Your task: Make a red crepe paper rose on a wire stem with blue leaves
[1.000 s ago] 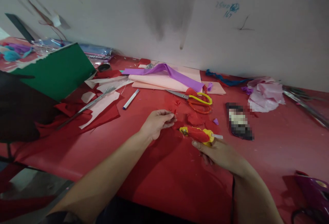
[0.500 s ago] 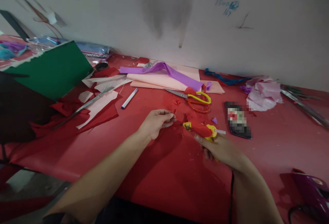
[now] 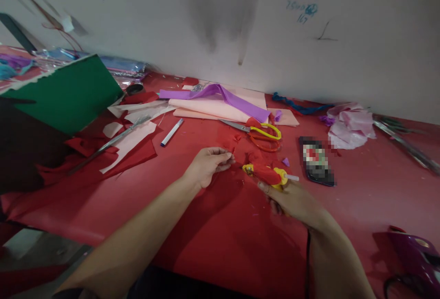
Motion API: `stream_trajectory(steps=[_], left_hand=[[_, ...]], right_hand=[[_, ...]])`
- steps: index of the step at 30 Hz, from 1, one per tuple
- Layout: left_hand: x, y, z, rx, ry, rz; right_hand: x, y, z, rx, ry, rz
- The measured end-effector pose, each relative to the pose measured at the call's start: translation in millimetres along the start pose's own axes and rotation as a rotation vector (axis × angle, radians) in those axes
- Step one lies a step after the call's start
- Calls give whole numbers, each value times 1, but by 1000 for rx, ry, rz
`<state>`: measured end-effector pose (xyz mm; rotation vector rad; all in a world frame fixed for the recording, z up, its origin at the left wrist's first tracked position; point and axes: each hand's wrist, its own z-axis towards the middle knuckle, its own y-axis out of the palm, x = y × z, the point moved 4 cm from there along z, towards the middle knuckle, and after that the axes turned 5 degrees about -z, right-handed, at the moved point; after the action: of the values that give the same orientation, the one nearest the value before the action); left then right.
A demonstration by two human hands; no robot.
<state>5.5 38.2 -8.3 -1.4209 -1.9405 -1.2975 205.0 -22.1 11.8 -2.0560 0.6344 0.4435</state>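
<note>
My right hand (image 3: 287, 198) is wrapped round the handle of a red and yellow hot glue gun (image 3: 267, 174). A whitish glue stick (image 3: 292, 177) juts from its back end, and the nozzle points left. Just left of the nozzle, my left hand (image 3: 209, 164) pinches a small red piece (image 3: 233, 150) between thumb and fingers; it blends with the red tabletop, so its shape is hard to make out. Beyond both hands lie scissors (image 3: 252, 130) with one yellow and one orange-red handle loop. A purple scrap (image 3: 285, 162) rests behind the glue gun.
A phone (image 3: 316, 160) lies right of the glue gun. A marker (image 3: 172, 132) and cut paper pieces (image 3: 134, 143) are at left, before a green board (image 3: 68, 95). Peach sheets (image 3: 213, 106) with a purple strip (image 3: 240, 103) lie at the back. A purple device (image 3: 414, 255) sits front right.
The glue gun in my right hand has shifted very slightly left, towards my left hand. The whole view has moved a little; my left hand keeps its pinch.
</note>
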Motion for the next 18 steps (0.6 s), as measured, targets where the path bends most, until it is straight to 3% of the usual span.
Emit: stream_trajectory(steps=[4, 9, 18], left_hand=[[0, 0, -1, 9, -3, -3], [0, 0, -2, -6, 4, 0], [-1, -2, 1, 0, 3, 5]], right_hand=[[0, -2, 1, 50, 0, -8], [-2, 1, 1, -11, -19, -36], [-2, -3, 1, 89, -4, -2]])
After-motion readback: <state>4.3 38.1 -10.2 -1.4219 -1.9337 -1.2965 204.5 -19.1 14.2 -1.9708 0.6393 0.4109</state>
